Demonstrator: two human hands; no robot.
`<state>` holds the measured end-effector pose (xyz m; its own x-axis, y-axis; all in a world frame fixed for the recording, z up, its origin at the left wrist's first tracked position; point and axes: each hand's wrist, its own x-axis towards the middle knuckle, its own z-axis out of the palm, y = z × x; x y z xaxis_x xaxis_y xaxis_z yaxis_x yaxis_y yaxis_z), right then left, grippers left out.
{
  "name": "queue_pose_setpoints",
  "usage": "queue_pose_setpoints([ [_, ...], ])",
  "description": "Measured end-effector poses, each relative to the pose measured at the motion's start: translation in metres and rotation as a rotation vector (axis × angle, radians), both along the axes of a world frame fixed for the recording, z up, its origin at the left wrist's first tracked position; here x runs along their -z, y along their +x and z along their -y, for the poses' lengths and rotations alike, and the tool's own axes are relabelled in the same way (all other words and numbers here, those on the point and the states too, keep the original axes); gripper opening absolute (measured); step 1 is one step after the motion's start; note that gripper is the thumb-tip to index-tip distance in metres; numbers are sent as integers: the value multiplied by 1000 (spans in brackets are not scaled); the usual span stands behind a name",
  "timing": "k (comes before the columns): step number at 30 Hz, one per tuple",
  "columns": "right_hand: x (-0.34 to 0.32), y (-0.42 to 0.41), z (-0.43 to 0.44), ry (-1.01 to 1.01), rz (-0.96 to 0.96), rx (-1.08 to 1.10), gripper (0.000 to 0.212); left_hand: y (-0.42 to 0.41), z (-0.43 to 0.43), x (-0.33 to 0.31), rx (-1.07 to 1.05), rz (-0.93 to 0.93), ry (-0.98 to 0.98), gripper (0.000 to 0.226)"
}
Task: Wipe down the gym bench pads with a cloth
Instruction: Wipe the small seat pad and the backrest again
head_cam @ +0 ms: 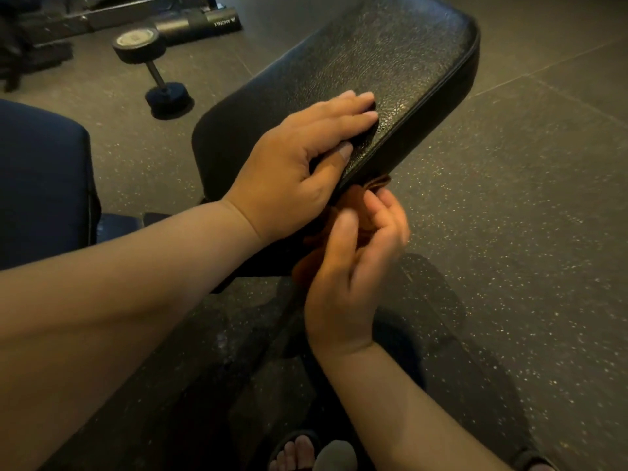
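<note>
The left hand lies flat on the black bench pad, fingers straight, close to its near edge. Just below that edge the right hand grips a bunched brown cloth against the pad's side. Left of the pad, 1 dumbbell lies on the speckled floor

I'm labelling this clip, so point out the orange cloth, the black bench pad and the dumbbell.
orange cloth [356, 195]: head view, the bunched fold just under the pad's edge.
black bench pad [390, 56]: head view, its textured top surface.
dumbbell [157, 73]: head view, the middle of its handle.
</note>
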<state>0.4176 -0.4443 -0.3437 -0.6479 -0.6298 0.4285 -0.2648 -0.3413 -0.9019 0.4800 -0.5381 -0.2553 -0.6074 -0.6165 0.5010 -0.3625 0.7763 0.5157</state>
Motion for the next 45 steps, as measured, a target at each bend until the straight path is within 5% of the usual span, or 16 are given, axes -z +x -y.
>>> queue_pose_setpoints([
  [3,22,-7,-6,-12,-454,-109,58,12,-5,3,54,67,94,46],
  [6,30,-46,16,-47,-868,1,50,19,-7,9,62,65,70,46],
  [8,21,-62,28,-92,-757,15,41,18,-7,10,55,36,69,45],
  [12,-29,-71,70,-94,36,223,37,17,-8,12,27,42,68,45],
  [14,-38,-65,75,-32,127,263,37,16,-10,12,33,32,75,45],
  [20,-1,7,14,39,-21,1,38,19,-8,12,49,10,85,45],
  [26,-24,-25,48,4,122,249,36,18,-7,12,56,-17,102,43],
  [32,10,12,-7,4,-156,-11,19,21,-6,14,58,-57,140,43],
  [38,3,2,-3,-29,50,-4,27,19,-6,13,48,-39,106,43],
  [45,-3,-7,-5,25,-74,61,7,20,-6,16,44,-34,83,43],
])
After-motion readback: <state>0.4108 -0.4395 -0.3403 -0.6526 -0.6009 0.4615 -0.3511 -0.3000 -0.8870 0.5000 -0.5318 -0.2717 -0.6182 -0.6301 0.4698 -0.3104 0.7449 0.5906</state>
